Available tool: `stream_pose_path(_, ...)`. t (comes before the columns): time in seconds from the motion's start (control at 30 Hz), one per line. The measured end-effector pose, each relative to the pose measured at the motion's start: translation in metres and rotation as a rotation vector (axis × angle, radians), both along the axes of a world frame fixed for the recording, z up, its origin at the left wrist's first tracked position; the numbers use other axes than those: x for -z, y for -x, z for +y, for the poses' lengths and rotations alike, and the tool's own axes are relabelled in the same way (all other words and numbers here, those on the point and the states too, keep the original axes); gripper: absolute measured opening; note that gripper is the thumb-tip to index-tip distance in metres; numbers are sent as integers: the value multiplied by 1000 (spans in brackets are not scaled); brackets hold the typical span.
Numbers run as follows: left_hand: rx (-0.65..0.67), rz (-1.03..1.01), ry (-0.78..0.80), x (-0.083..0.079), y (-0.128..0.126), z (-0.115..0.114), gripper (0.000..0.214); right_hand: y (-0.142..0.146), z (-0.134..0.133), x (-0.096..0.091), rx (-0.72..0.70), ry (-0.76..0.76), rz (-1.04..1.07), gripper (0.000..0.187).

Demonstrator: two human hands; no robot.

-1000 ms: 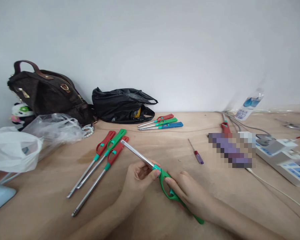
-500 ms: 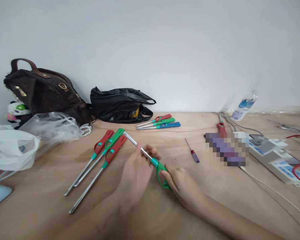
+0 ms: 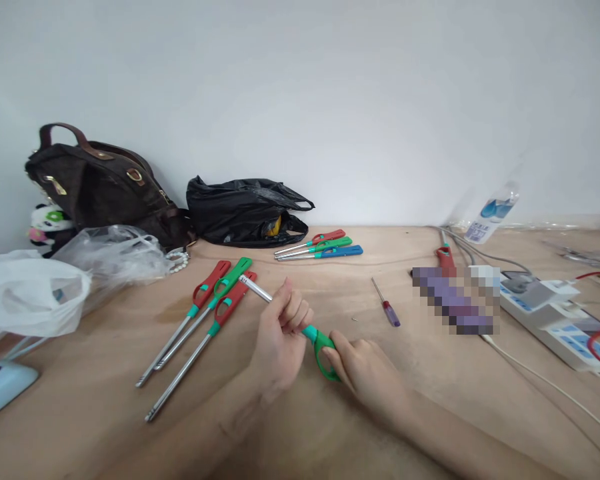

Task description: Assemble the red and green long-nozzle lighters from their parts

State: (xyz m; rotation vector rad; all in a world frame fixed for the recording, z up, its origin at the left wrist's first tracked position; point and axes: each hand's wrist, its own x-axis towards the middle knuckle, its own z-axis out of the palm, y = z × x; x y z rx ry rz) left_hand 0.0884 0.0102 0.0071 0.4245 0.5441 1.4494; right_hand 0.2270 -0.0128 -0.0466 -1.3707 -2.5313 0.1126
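A long-necked gas lighter with a green handle (image 3: 324, 353) is held between my two hands above the table. My left hand (image 3: 283, 333) is wrapped round its silver metal tube (image 3: 256, 289), whose tip points up and left. My right hand (image 3: 363, 370) grips the green handle and covers its rear end. Left of my hands lie a red lighter (image 3: 215, 280), a green lighter (image 3: 236, 270) and another red lighter (image 3: 243, 287), side by side. A small screwdriver (image 3: 391, 313) with a purple handle rests to the right, near a tiny metal piece (image 3: 355, 319).
Farther back lie a red, a green and a blue lighter (image 3: 347, 251) by a black plastic bag (image 3: 240, 207). A dark backpack (image 3: 105, 187) and white plastic bags (image 3: 35, 293) stand left. On the right are a power strip (image 3: 555, 327), cables and a leaning bottle (image 3: 493, 212).
My left hand has gone from loosely open beside the tube to fingers closed round it. My right hand keeps its grip on the handle. The whole view has shifted slightly.
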Motion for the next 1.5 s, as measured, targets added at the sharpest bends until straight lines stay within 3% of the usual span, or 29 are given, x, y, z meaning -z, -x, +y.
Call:
stream_pose_path(0.37, -33, 11, 20, -1, -18, 6, 52, -5, 6, -7, 65, 43, -40, 40)
stream_pose_path(0.6, -62, 25, 42, 4, -22, 7, 52, -7, 8, 2, 58, -80, 20, 53)
stream_pose_path(0.73, -12, 4, 41, 1, -14, 7, 51, -3, 8, 3, 46, -59, 62, 53)
stream_pose_path(0.83, 83, -8, 4, -5, -3, 7, 47, 0, 7, -4, 55, 106, 245, 45)
stream_pose_path(0.9, 131, 3, 5, -5, 3, 7, 38, 0, 8, -9, 22, 306, 468, 43)
stream_pose_path(1.03, 189, 154, 24, 9, 8, 2, 27, -6, 11, -14, -25, 766, 890, 48)
stream_pose_path(1.17, 246, 377, -106, 23, 8, -9, 31, -9, 13, -8, -52, 1044, 1041, 54)
stream_pose_path(1.27, 223, 505, -165, 25, 7, -12, 31, -7, 15, -4, -92, 1183, 1085, 58)
stream_pose_path(1.37, 168, 577, -195, 25, 9, -9, 32, -5, 15, -3, -46, 1242, 1117, 68)
stream_pose_path(1.5, 114, 627, -175, 29, 13, -5, 29, -5, 16, -4, -51, 1181, 1169, 69)
